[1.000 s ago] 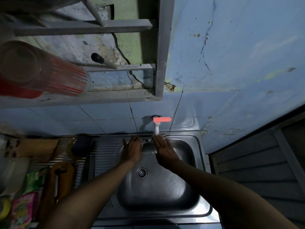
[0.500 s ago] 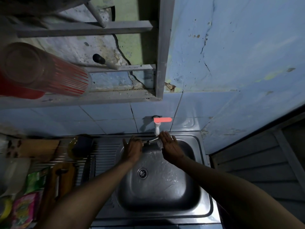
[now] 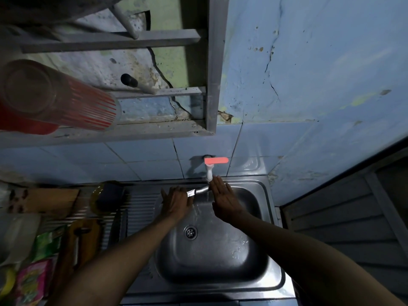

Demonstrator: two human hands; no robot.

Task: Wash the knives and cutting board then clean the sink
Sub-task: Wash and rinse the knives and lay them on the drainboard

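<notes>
The steel sink (image 3: 260,281) fills the lower middle of the view, its basin wet around the drain (image 3: 191,232). Above it a white tap with a red lever (image 3: 216,160) carries a bent silver spout (image 3: 199,191) that points left. My left hand (image 3: 176,203) lies flat at the spout's tip, back up, fingers straight. My right hand (image 3: 223,198) is flat just right of the spout, fingers straight toward the tap. Neither hand holds anything. A wooden cutting board (image 3: 88,237) lies on the drainer at left, with what looks like a knife (image 3: 76,250) on it.
A ribbed drainboard (image 3: 139,208) lies left of the basin, with a dark sponge-like block (image 3: 108,198) and coloured packets (image 3: 33,281) further left. A wall rack (image 3: 209,69) with a red-striped glass (image 3: 66,102) hangs overhead. A grey panelled surface (image 3: 344,230) stands at the right.
My right hand slid from under the tap to the spout's right side, so my hands are now apart. More water shows on the basin floor. My left hand barely moved.
</notes>
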